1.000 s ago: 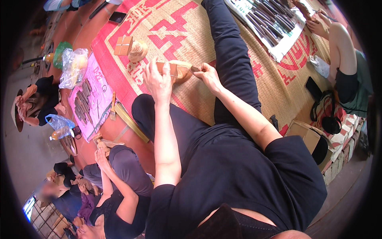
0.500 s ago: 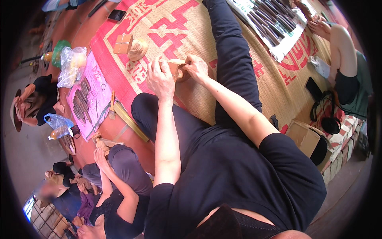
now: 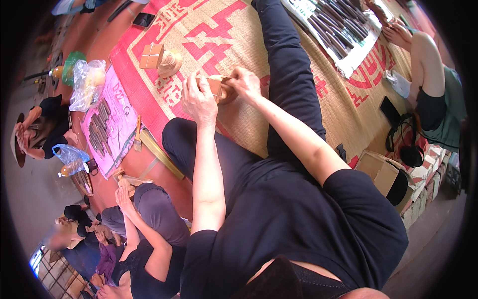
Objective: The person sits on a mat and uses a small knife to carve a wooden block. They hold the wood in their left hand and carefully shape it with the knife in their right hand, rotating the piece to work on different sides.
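My left hand (image 3: 200, 102) is closed round a small brown wooden carving (image 3: 228, 93) with a flat, squared block at one end. My right hand (image 3: 244, 85) is bent at the carving's far side, fingers pinched on a thin pale strip (image 3: 215, 78) lying across its top. What the strip is made of I cannot make out. Both hands are above the woven mat (image 3: 249, 127), between my legs. Just beyond my left hand, a second carving (image 3: 170, 63), pale and rounded with a square base (image 3: 151, 56), lies on the mat.
Dark-handled carving tools (image 3: 338, 27) lie on a white cloth at the far right; more tools (image 3: 99, 127) rest on a pink sheet at left. A brush (image 3: 138, 133) lies near my left knee. A seated person (image 3: 149, 244) works at lower left; another's bare leg (image 3: 427, 65) is at right.
My view has shifted very slightly. The pale strip shows a little less between my hands, while both keep their hold on almost the same spot.
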Demonstrator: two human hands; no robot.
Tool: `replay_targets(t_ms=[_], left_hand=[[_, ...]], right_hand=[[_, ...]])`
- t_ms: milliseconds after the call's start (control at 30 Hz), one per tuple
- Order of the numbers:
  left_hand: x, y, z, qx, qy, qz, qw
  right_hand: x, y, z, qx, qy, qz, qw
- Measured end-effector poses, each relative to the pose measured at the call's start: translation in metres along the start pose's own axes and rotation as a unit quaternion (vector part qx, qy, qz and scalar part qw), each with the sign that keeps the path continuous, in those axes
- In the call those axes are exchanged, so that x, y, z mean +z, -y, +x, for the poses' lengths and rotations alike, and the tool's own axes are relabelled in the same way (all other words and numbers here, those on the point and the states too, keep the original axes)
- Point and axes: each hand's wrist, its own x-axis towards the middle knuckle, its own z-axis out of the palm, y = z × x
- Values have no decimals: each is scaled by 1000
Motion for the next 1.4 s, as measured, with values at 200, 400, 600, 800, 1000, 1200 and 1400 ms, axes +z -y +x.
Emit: replay_targets(t_ms=[200,400,600,800,1000,1200,1400], left_hand=[[2,-8,2,13,9,6,1000],[1,1,2,7,-3,3,1000],[3,-4,0,7,7,4,1000],[-3,1,-1,-6,-2,5,1000],[2,-4,1,9,5,-2,1000],[-1,1,0,-5,-1,-4,1000],[3,-5,-1,-1,-2,3,1000]], right_hand=[[22,-11,39,8,-3,-113,994],[7,-5,3,30,38,10,999],[25,-6,33,7,3,-69,998],[2,7,6,43,11,61,997],[23,-6,24,33,-23,-18,999],[14,0,12,16,-18,29,999],[38,-5,25,-45,-28,-23,998]])
